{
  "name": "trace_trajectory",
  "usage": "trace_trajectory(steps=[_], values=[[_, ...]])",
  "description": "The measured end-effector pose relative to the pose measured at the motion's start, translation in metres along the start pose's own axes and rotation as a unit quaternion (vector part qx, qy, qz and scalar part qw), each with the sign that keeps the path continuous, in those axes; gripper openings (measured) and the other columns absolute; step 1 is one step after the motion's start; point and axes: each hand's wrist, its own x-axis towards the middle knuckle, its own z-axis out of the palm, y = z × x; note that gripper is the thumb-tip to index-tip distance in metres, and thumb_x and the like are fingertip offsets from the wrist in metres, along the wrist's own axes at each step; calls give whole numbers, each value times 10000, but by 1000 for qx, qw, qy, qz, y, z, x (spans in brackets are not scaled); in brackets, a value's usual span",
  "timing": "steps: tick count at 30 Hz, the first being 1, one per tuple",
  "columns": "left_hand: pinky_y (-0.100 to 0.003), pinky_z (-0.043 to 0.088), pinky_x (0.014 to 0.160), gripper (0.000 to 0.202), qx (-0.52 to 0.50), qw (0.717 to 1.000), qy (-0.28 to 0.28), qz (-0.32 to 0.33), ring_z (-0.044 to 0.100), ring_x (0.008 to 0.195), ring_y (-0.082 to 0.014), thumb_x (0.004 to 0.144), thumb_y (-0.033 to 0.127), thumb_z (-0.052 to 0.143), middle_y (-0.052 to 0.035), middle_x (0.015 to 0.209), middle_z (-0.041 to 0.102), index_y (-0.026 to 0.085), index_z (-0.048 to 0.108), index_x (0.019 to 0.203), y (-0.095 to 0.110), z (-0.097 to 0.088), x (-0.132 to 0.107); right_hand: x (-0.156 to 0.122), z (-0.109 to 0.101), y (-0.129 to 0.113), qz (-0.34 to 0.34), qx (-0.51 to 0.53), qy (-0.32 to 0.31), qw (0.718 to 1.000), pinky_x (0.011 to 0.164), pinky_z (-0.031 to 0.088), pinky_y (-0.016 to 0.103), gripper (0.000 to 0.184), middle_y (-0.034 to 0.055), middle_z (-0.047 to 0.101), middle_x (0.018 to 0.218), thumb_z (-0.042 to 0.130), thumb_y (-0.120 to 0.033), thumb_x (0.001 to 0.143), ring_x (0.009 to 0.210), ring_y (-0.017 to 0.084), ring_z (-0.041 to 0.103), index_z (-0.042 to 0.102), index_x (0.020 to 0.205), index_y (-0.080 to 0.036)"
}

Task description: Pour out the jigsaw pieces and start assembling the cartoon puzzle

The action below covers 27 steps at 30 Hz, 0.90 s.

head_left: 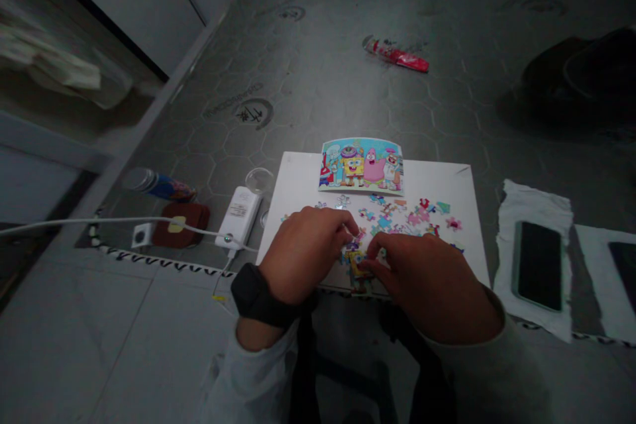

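Note:
On a white board [298,179] a partly joined yellow-faced section of jigsaw puzzle [356,260] lies at the near edge, between my two hands. My left hand [305,252], with a black watch on its wrist, has its fingers curled closed at the section's upper left, on a small purple-and-pink puzzle piece [354,242]. From the right, thumb and forefinger of my right hand [432,275] pinch at the section's right edge. Loose puzzle pieces [385,220] are scattered beyond the hands. A curved cartoon picture card [362,167] stands at the board's far side.
Right of the board, a phone [538,266] lies on white tissue [514,202]. To the left are a white power strip [239,217] with cable, a brown case [181,225] and a blue bottle [166,185]. A red packet [397,55] lies farther back on the grey mat [318,93].

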Motion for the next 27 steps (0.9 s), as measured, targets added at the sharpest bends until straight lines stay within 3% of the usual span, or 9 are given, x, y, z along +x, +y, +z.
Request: trace_trajectory(steps=[13,27], values=[[-348,467,792,162,28,999,2,-24,690,897,-223,910,277,625,-31,975,769,284,758,1004,0,3,0,5,4,-7,6,-11,-5,1000,573,222,335,152,20,727,731,646,-365,921,667,223,654,691,819,-263],[-357,471,778,174,43,999,-3,-23,699,902,-234,917,286,614,-22,976,771,306,752,1022,0,1,0,7,6,-5,20,7,-28,999,579,245,329,155,19,718,736,636,-385,929,688,225,651,695,846,-268]])
